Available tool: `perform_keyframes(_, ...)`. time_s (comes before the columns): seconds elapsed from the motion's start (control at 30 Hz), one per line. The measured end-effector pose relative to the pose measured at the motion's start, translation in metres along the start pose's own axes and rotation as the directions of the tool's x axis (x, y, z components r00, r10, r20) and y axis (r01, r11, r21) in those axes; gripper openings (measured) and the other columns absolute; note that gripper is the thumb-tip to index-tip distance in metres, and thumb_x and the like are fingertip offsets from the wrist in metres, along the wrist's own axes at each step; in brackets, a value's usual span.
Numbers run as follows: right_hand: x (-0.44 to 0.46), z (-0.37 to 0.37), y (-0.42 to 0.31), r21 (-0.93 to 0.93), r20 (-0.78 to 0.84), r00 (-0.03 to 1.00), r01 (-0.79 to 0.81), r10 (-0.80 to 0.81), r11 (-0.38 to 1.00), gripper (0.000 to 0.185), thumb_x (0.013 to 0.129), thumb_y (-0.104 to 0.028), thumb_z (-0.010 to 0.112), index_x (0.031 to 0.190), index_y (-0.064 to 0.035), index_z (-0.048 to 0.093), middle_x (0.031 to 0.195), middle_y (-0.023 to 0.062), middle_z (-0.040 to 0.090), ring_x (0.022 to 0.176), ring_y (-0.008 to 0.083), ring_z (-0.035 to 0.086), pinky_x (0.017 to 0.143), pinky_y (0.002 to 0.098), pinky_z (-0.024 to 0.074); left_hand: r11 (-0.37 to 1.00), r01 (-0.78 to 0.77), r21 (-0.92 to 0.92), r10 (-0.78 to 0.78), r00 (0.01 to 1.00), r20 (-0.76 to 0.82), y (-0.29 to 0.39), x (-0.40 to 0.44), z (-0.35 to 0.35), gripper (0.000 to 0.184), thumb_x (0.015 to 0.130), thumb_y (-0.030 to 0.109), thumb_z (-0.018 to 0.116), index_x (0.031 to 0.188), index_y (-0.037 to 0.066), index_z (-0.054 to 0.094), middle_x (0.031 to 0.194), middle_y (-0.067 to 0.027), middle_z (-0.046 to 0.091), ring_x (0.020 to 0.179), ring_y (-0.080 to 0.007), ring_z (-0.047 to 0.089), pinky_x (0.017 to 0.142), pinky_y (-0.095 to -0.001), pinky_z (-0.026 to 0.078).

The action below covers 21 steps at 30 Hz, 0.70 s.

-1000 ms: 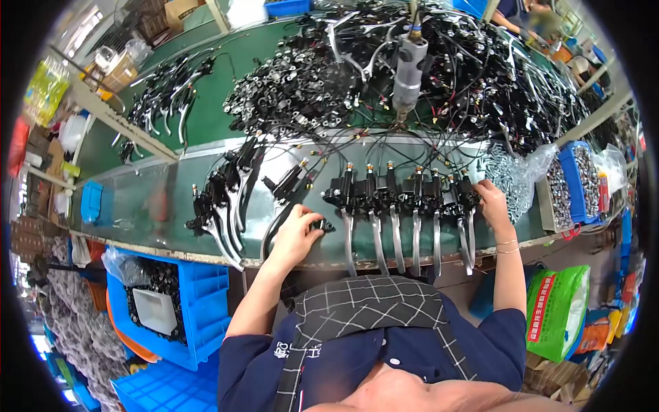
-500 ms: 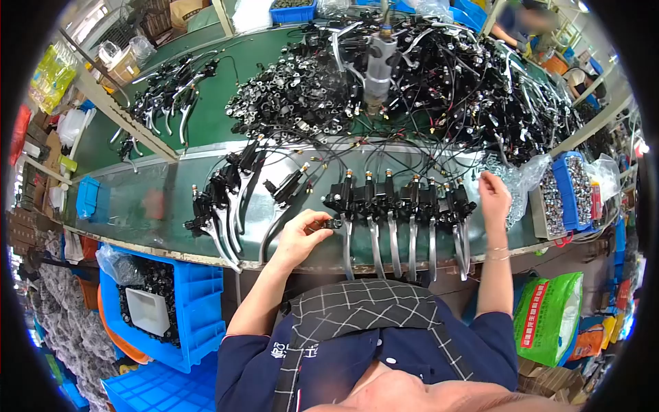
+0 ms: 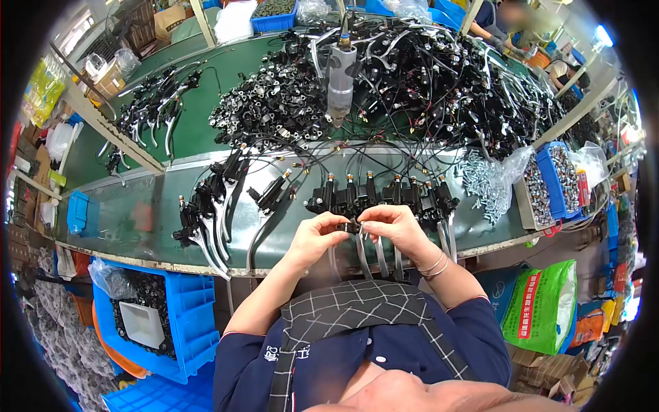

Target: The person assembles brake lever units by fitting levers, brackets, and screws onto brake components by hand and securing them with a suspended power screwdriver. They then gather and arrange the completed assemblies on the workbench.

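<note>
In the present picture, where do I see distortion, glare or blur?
Head view: wide-angle bending curves the front edge of the table, and the corners are black; head view: pale sheen on the table left of centre, glare from a lamp at upper right; head view: the small part between left hand and right hand lacks clear detail.

A small blue bin (image 3: pixel 77 212) sits far left, and a green bag (image 3: pixel 547 307) with a red panel (image 3: pixel 529 304) stands lower right.

Small part (image 3: pixel 351 227) at lever row (image 3: pixel 371 190): mostly hidden by fingertips (image 3: pixel 373 226), contact unclear. Co-worker (image 3: pixel 484 16) beyond row's right end: head blurred.
</note>
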State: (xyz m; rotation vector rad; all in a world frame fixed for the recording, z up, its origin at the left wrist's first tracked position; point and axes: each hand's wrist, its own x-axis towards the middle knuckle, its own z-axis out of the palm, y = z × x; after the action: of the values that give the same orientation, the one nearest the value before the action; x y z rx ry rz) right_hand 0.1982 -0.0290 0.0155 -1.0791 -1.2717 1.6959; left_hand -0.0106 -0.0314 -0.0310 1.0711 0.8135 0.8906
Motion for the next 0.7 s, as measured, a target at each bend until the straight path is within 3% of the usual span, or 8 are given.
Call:
perform_keyframes(0.17, 0.000, -0.004, 0.003, 0.016, -0.026, 1.000, -0.018, 0.018, 1.000, 0.017, 0.081, -0.007, 0.066, 0.096, 0.0016, 0.065, 0.079, 0.0020, 0.064, 0.065, 0.0059, 0.057, 0.059, 0.0199, 0.0479, 1.000, -0.001, -0.021, 0.002, 0.999, 0.035, 0.000, 0.000, 0.004, 0.025, 0.078, 0.003, 0.067, 0.102, -0.001, 0.062, 0.087, 0.0020, 0.058, 0.072, -0.0062, 0.053, 0.066, -0.0209, 0.043)
perform_keyframes(0.3, -0.007, -0.005, 0.005, -0.133, 0.012, 1.000, 0.024, -0.023, 0.991, 0.013, 0.082, -0.005, 0.065, 0.093, 0.0007, 0.066, 0.080, -0.0003, 0.064, 0.066, 0.0036, 0.056, 0.056, 0.0184, 0.0448, 0.998, 0.051, -0.021, -0.050, 0.997, 0.057, -0.002, -0.003, 0.002, 0.025, 0.078, 0.006, 0.068, 0.102, 0.000, 0.063, 0.086, 0.0017, 0.060, 0.072, -0.0055, 0.053, 0.065, -0.0201, 0.043)
perform_keyframes(0.33, -0.007, -0.004, 0.011, -0.300, 0.012, 0.990, 0.140, -0.143, 0.944, 0.014, 0.079, -0.005, 0.066, 0.093, -0.0008, 0.066, 0.077, 0.0016, 0.064, 0.064, 0.0070, 0.058, 0.055, 0.0196, 0.0453, 0.996, 0.082, -0.035, -0.079, 0.995, 0.066, -0.002, -0.004, 0.003, 0.025, 0.078, 0.006, 0.068, 0.102, 0.001, 0.064, 0.085, 0.0016, 0.061, 0.073, -0.0051, 0.053, 0.066, -0.0197, 0.042)
perform_keyframes(0.4, -0.009, -0.002, 0.011, -0.667, 0.221, 0.844, 0.496, -0.488, 0.556, 0.016, 0.076, -0.005, 0.067, 0.091, -0.0030, 0.067, 0.076, 0.0056, 0.064, 0.062, 0.0135, 0.061, 0.056, 0.0220, 0.0471, 0.977, 0.154, -0.144, -0.144, 0.987, 0.076, -0.008, -0.007, 0.004, 0.026, 0.080, 0.009, 0.067, 0.104, 0.001, 0.062, 0.084, 0.0006, 0.061, 0.072, -0.0055, 0.052, 0.065, -0.0201, 0.042)
perform_keyframes(0.43, -0.010, 0.001, 0.015, -0.673, 0.241, 0.796, 0.549, -0.555, 0.496, 0.017, 0.074, -0.006, 0.069, 0.090, -0.0038, 0.067, 0.078, 0.0089, 0.064, 0.064, 0.0192, 0.062, 0.057, 0.0250, 0.0494, 0.956, 0.192, -0.220, -0.183, 0.981, 0.063, -0.013, -0.008, 0.005, 0.026, 0.081, 0.010, 0.066, 0.105, 0.002, 0.062, 0.083, 0.0005, 0.061, 0.071, -0.0057, 0.052, 0.065, -0.0203, 0.042)
perform_keyframes(0.53, -0.014, 0.006, 0.019, -0.678, 0.187, 0.857, 0.466, -0.480, 0.568, 0.017, 0.074, -0.005, 0.069, 0.090, -0.0035, 0.067, 0.082, 0.0090, 0.065, 0.069, 0.0197, 0.064, 0.059, 0.0266, 0.0514, 0.866, 0.276, -0.417, -0.296, 0.955, 0.017, -0.015, -0.009, 0.011, 0.021, 0.084, 0.015, 0.065, 0.101, 0.003, 0.062, 0.082, 0.0000, 0.062, 0.069, -0.0075, 0.054, 0.063, -0.0212, 0.043)
perform_keyframes(0.6, -0.012, 0.013, 0.022, -0.676, 0.199, 0.809, 0.522, -0.553, 0.521, 0.016, 0.074, -0.005, 0.068, 0.090, -0.0046, 0.067, 0.081, 0.0083, 0.064, 0.068, 0.0213, 0.064, 0.059, 0.0277, 0.0518, 0.796, 0.306, -0.522, -0.393, 0.917, -0.062, -0.011, -0.012, 0.021, 0.015, 0.085, 0.016, 0.064, 0.094, 0.004, 0.063, 0.079, -0.0004, 0.061, 0.066, -0.0086, 0.055, 0.061, -0.0221, 0.045)
perform_keyframes(0.7, -0.012, 0.015, 0.021, -0.682, 0.245, 0.793, 0.550, -0.557, 0.483, 0.016, 0.074, -0.004, 0.068, 0.090, -0.0049, 0.067, 0.081, 0.0083, 0.064, 0.069, 0.0226, 0.064, 0.060, 0.0283, 0.0520, 0.803, 0.330, -0.496, -0.387, 0.922, -0.014, -0.005, -0.014, 0.020, 0.015, 0.087, 0.019, 0.062, 0.091, 0.005, 0.062, 0.077, -0.0002, 0.061, 0.068, -0.0084, 0.057, 0.060, -0.0216, 0.045)
